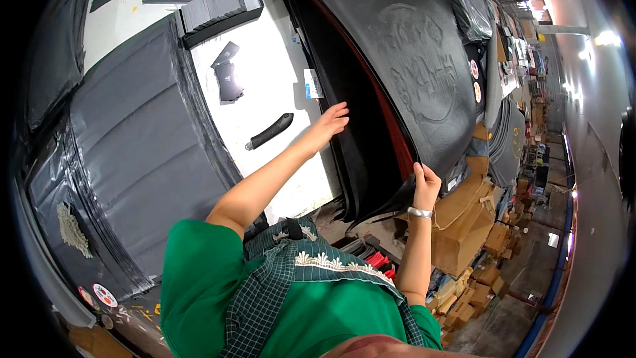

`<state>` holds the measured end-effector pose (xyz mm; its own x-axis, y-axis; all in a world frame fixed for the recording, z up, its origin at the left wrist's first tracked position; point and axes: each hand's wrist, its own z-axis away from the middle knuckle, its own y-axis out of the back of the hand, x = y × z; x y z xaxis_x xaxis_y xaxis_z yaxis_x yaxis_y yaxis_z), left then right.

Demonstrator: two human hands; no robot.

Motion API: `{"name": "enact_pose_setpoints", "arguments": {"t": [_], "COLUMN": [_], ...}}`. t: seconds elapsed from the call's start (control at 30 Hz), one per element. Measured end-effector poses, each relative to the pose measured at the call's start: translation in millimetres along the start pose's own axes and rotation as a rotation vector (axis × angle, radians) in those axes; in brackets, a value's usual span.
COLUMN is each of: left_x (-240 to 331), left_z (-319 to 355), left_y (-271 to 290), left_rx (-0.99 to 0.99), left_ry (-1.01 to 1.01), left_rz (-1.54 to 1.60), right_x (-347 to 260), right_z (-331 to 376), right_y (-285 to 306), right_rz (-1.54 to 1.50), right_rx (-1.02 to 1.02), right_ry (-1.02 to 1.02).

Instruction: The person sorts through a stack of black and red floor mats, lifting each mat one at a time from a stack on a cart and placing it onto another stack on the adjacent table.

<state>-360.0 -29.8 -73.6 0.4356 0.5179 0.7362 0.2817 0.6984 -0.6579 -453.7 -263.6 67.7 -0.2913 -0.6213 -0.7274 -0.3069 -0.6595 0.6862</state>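
A large black sheet [397,46] with an embossed design lies over a stack of black sheets [358,139]. Its near edge is lifted, and a dark red layer [396,134] shows in the gap below. The near corner of the lifted sheet is pinched between the thumb and fingers of my right hand [426,184], which wears a silver bracelet at the wrist. My left hand [328,127] is held with fingers apart over the left edge of the stack and grips nothing. Whether its fingertips touch the sheets, I cannot tell.
On the white table [265,79] lie a black-wrapped tool [269,131], small dark cards [228,79] and a black tray of grey cards [222,10]. Folded grey sheets [139,106] cover the left side. Cardboard boxes [464,219] stand to the right.
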Motion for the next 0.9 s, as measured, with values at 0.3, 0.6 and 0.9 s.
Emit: {"name": "enact_pose_setpoints", "arguments": {"t": [0.3,0.6,0.9], "left_x": [-21.1,-0.8,14.7], "left_z": [-11.0,1.5,-8.0], "left_y": [-10.5,-38.8,-71.8], "left_rx": [0.13,0.492,0.465], "left_ry": [-0.031,-0.145,-0.203], "left_rz": [0.113,-0.773,-1.108], "right_x": [-5.1,-8.9,-6.7], "right_z": [-16.3,-10.9,-5.8], "right_y": [9.0,4.2,-0.8], "right_rz": [-0.144,-0.124,-0.166], "right_rx": [0.083,0.059,0.081], "right_ry": [0.027,0.032,0.025]}}
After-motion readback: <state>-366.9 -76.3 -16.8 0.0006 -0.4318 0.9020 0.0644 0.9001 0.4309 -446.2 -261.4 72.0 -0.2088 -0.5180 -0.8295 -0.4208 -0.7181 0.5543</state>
